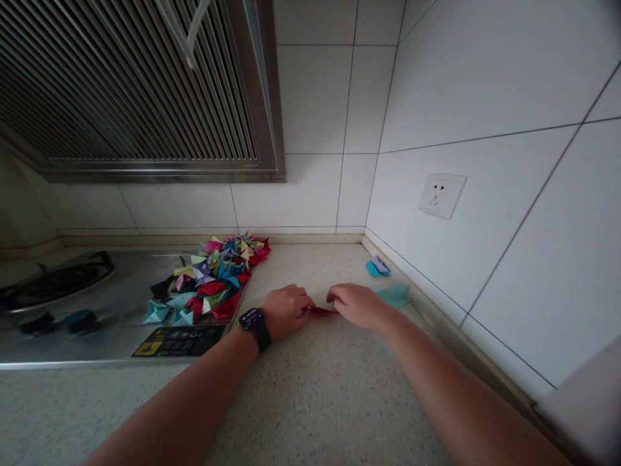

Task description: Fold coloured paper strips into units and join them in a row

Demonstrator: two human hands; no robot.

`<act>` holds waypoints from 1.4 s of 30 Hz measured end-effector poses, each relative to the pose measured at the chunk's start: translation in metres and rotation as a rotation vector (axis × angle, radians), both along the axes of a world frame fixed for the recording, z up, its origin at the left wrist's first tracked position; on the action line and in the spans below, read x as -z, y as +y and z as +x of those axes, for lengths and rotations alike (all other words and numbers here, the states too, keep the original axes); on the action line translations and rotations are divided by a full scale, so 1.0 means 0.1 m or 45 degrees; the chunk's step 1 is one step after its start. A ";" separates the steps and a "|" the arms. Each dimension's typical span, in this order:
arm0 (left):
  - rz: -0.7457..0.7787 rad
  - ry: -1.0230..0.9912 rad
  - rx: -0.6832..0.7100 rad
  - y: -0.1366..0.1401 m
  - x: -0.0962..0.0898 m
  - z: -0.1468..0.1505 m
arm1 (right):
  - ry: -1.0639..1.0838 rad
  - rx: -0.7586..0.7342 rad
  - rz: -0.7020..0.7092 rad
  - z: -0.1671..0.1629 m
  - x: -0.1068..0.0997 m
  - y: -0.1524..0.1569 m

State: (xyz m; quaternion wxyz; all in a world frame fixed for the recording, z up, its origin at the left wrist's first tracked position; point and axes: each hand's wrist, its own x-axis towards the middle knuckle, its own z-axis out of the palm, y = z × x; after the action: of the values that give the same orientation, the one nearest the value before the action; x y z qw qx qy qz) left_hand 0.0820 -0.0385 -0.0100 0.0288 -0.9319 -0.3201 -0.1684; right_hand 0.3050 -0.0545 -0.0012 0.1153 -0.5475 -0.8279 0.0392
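Note:
Between my two hands a narrow piece of folded red paper [322, 311] lies low over the speckled countertop [334, 388]. My left hand [286, 312], with a black smartwatch [255, 327] at its wrist, has its fingers closed on the paper's left end. The fingers of my right hand [356, 305] are curled and pinch the right end. Both hands partly cover the paper, so its full shape is hidden. Light teal paper [395, 296] lies just beyond my right wrist. Farther back sit small blue and lilac folded papers [378, 266].
A heap of colourful folded paper pieces [218, 275] covers the right side of the gas stove [126, 291]. Above hangs a metal range hood [169, 171]. A tiled wall [485, 259] with a power socket [443, 195] bounds the counter on the right.

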 end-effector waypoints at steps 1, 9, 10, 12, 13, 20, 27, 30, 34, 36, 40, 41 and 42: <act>-0.006 -0.002 0.002 0.00 0.00 0.00 | 0.024 -0.008 -0.001 0.00 -0.01 0.00; -0.015 -0.050 0.014 -0.03 -0.03 0.01 | 0.132 -0.188 0.057 -0.11 -0.05 -0.11; -0.009 -0.062 0.017 -0.03 -0.03 0.01 | 0.139 -0.199 0.067 -0.12 -0.05 -0.11; -0.007 -0.083 0.019 -0.02 -0.04 0.01 | 0.158 -0.202 0.079 -0.13 -0.04 -0.11; -0.011 -0.094 0.016 -0.02 -0.04 0.01 | 0.167 -0.197 0.078 -0.13 -0.04 -0.10; -0.076 -0.218 0.004 -0.03 -0.02 0.02 | 0.199 -0.174 0.069 -0.12 0.01 -0.05; -0.215 -0.574 -0.161 0.02 0.07 0.04 | 0.355 -0.149 0.043 -0.10 0.00 -0.04; -0.331 -0.637 -0.180 0.04 0.08 0.05 | 0.507 -0.152 0.008 -0.10 0.02 -0.03; -0.461 -0.610 -0.106 0.02 0.06 0.07 | 0.695 -0.157 -0.036 -0.11 0.07 0.01; -0.508 -0.594 -0.071 0.00 0.06 0.08 | 0.767 -0.170 -0.079 -0.11 0.10 0.02; -0.568 -0.634 -0.035 0.00 0.06 0.10 | 0.817 -0.220 -0.137 -0.12 0.10 0.03; -0.587 -0.648 -0.023 0.00 0.06 0.10 | 0.816 -0.222 -0.147 -0.12 0.10 0.03; -0.606 -0.657 -0.012 0.00 0.06 0.10 | 0.812 -0.217 -0.157 -0.12 0.09 0.02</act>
State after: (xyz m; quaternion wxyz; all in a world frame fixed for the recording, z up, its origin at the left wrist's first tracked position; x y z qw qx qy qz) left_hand 0.0918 -0.0381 -0.0163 -0.2703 -0.8377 -0.3514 -0.3190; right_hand 0.2930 -0.0521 -0.0101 0.3316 -0.4422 -0.7890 0.2682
